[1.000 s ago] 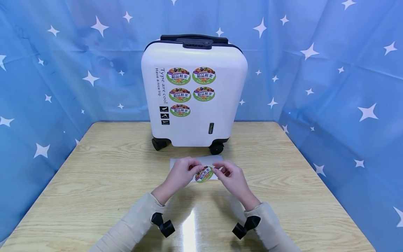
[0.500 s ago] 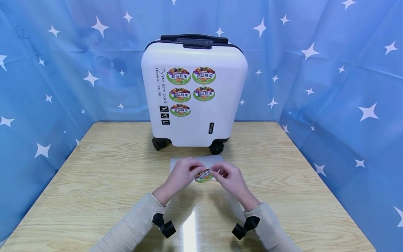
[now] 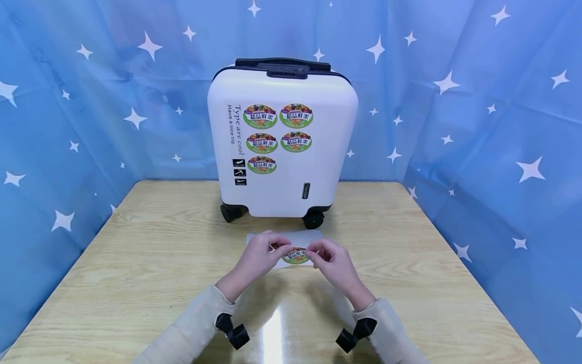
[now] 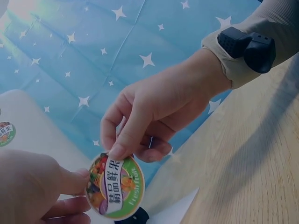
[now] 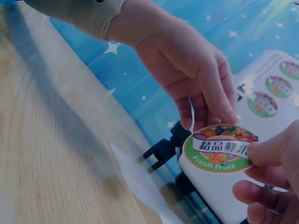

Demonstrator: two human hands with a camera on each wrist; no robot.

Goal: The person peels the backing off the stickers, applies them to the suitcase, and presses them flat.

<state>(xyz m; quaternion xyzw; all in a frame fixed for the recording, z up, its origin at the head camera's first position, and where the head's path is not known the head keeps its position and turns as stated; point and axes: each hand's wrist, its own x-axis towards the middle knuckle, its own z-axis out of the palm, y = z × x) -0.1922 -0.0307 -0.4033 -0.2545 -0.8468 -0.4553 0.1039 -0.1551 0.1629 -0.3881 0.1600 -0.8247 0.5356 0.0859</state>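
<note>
An oval fruit sticker [image 3: 296,256] with a green border is stretched between my two hands in the head view, above a pale backing sheet [image 3: 300,236]. My left hand [image 3: 262,253] pinches its left edge between thumb and fingers. On the opposite edge my right hand [image 3: 335,263] pinches it the same way. In the left wrist view the printed face of the sticker [image 4: 114,186] shows, with the right thumb [image 4: 119,150] on its rim. The right wrist view shows the sticker [image 5: 219,148] held out flat, its lettering nearly level.
A white suitcase [image 3: 282,197] stands upright behind the hands on black wheels [image 3: 313,219]. Several matching stickers [image 3: 296,116] are on its front, beside printed black text [image 3: 236,131]. The wooden table [image 3: 136,253] ends at a blue starry curtain [image 3: 173,91].
The sticker has turned from tilted to nearly level between the hands. My right fingers shifted their grip along its edge. The head view has shifted slightly, so the suitcase appears lower.
</note>
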